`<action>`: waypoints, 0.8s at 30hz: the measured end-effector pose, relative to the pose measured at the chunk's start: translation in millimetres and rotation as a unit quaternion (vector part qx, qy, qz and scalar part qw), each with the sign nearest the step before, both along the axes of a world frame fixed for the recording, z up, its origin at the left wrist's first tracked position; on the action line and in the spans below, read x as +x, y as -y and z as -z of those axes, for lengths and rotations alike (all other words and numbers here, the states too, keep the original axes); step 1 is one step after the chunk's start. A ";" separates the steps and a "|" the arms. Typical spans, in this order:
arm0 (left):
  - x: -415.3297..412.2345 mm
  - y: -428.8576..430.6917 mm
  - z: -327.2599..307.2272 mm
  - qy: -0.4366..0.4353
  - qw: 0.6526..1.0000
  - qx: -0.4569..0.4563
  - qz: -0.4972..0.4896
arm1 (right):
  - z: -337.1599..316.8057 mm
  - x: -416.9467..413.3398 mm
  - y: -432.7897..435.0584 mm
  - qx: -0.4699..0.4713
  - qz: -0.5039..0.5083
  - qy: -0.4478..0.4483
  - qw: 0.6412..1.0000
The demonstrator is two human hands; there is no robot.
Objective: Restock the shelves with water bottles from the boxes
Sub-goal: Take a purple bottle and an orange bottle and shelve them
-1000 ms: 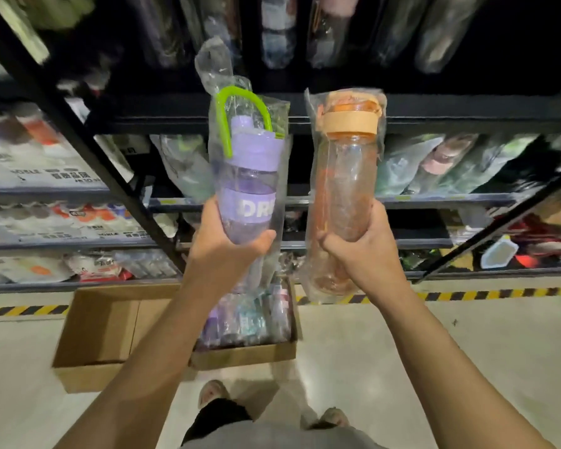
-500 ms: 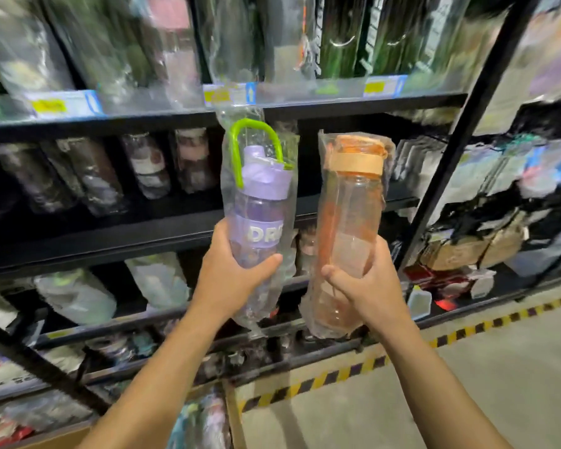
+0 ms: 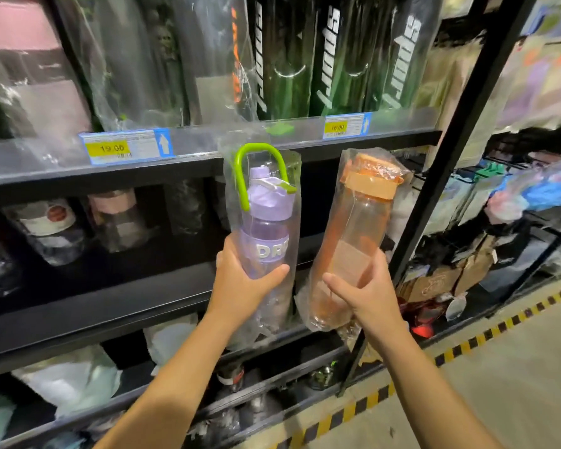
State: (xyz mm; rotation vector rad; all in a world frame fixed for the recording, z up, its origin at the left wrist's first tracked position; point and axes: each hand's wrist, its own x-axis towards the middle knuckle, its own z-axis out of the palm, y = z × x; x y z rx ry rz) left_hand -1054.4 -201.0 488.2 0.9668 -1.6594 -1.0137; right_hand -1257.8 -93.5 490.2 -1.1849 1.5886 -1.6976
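Black metal shelves line this side of the aisle, packed with bottles in clear wrapping, and yellow-and-black tape runs along the concrete floor at their foot. The person stands close, both arms raised. The left grip is wrapped round the lower body of a purple bottle with a green loop handle, held upright in front of the middle shelf, its handle just below the upper shelf's edge and the price tags. The right grip clasps an orange bottle near its base, tilted with its cap leaning right, close to the black upright post. Neither bottle is on a shelf yet; both hang in the air just before the middle row. From where I stand, the loose plastic sleeves look like the main trouble: they are slack and glossy, so a bottle might slide inside its wrap as it is pushed in. The green handle could catch the upper shelf's lip if lifted any higher, and the tilted orange bottle could knock the post. With both grips full, nothing is free to steady the wrapped bottles already standing on the middle shelf if they get nudged.
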 end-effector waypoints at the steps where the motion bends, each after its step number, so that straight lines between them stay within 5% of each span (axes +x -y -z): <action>1: -6.1 9.1 3.0 0.005 1.000 -0.003 -0.005 | 3.9 -6.5 10.2 -0.001 -0.002 0.001 1.000; 24: -148.0 117.2 47.2 0.024 0.979 0.077 -0.188 | 54.4 -150.8 189.3 -0.004 -0.067 -0.123 0.990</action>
